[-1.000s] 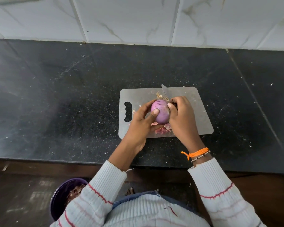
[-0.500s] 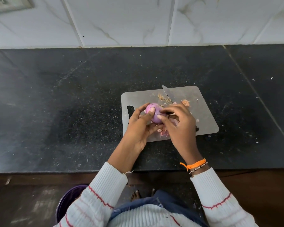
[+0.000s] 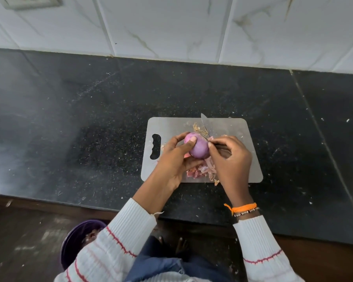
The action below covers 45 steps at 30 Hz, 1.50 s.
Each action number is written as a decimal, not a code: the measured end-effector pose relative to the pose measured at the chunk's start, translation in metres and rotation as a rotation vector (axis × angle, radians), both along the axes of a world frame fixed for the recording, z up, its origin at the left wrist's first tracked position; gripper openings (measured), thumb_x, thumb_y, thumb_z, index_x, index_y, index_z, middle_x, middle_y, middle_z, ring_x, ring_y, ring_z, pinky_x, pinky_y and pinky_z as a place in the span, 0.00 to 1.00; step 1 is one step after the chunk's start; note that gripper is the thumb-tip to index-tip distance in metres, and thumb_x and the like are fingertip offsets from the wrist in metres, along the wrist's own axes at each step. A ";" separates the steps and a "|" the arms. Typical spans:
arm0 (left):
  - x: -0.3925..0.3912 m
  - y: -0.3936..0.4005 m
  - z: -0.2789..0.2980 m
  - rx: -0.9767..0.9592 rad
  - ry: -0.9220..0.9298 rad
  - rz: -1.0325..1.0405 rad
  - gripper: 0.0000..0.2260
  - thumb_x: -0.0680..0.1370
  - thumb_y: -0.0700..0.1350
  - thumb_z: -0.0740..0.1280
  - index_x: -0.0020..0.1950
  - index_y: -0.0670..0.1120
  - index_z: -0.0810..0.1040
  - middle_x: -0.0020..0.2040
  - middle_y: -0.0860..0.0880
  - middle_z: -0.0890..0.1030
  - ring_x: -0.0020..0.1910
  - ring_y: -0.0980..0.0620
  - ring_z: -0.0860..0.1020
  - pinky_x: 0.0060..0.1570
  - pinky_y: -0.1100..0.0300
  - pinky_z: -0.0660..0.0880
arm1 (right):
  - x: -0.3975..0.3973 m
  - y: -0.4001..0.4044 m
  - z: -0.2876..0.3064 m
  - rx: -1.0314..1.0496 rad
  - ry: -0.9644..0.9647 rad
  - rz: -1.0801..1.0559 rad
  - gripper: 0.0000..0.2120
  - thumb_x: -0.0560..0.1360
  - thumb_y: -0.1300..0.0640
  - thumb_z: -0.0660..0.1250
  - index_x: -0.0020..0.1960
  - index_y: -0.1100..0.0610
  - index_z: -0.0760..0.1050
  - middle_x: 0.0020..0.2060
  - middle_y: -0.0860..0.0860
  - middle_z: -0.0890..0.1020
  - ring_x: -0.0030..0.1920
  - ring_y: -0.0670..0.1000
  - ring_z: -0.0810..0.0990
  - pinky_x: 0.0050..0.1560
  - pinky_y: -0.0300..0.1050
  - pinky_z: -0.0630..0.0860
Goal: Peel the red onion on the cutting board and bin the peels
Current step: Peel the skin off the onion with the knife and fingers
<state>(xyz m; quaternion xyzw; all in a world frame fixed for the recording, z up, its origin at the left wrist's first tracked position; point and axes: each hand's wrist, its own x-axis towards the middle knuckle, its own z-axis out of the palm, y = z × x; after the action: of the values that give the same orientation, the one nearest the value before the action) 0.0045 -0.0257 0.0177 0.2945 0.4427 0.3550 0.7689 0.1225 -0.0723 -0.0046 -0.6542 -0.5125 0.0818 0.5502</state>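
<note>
The red onion [image 3: 199, 147], which half a second ago sat low, is now raised just above the cutting board [image 3: 251, 159]. The left hand [image 3: 174, 159] grips it; the right hand [image 3: 230, 159] holds the knife [image 3: 204, 124], pinching skin. Peels [image 3: 200, 169] remain unbinned.

White marbled wall tiles [image 3: 171, 27], black speckled stone counter [image 3: 69, 119], dark floor [image 3: 29, 241]
</note>
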 end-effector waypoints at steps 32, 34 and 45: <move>0.006 0.014 0.004 -0.164 -0.019 0.047 0.18 0.78 0.54 0.62 0.56 0.39 0.73 0.46 0.38 0.77 0.34 0.47 0.83 0.31 0.59 0.81 | 0.023 0.007 0.002 -0.253 0.510 0.457 0.16 0.73 0.55 0.68 0.61 0.50 0.75 0.59 0.48 0.79 0.58 0.45 0.78 0.54 0.40 0.78; 0.007 0.015 0.005 -0.146 -0.005 0.017 0.19 0.78 0.54 0.62 0.58 0.39 0.73 0.47 0.38 0.77 0.35 0.47 0.83 0.31 0.60 0.80 | 0.020 0.010 0.004 -0.232 0.438 0.427 0.18 0.72 0.58 0.71 0.60 0.50 0.75 0.58 0.48 0.78 0.58 0.45 0.78 0.52 0.39 0.78; 0.008 0.018 0.000 0.016 0.077 -0.054 0.18 0.79 0.54 0.61 0.58 0.40 0.74 0.46 0.42 0.76 0.38 0.46 0.83 0.37 0.59 0.81 | 0.013 0.021 0.003 -0.101 0.463 0.176 0.03 0.73 0.60 0.69 0.42 0.53 0.78 0.41 0.51 0.83 0.46 0.50 0.82 0.47 0.49 0.80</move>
<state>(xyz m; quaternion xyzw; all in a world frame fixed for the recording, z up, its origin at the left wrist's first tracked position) 0.0129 -0.0072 0.0178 0.3259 0.4611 0.3259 0.7582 0.1354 -0.0510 -0.0011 -0.5976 -0.4230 0.3023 0.6103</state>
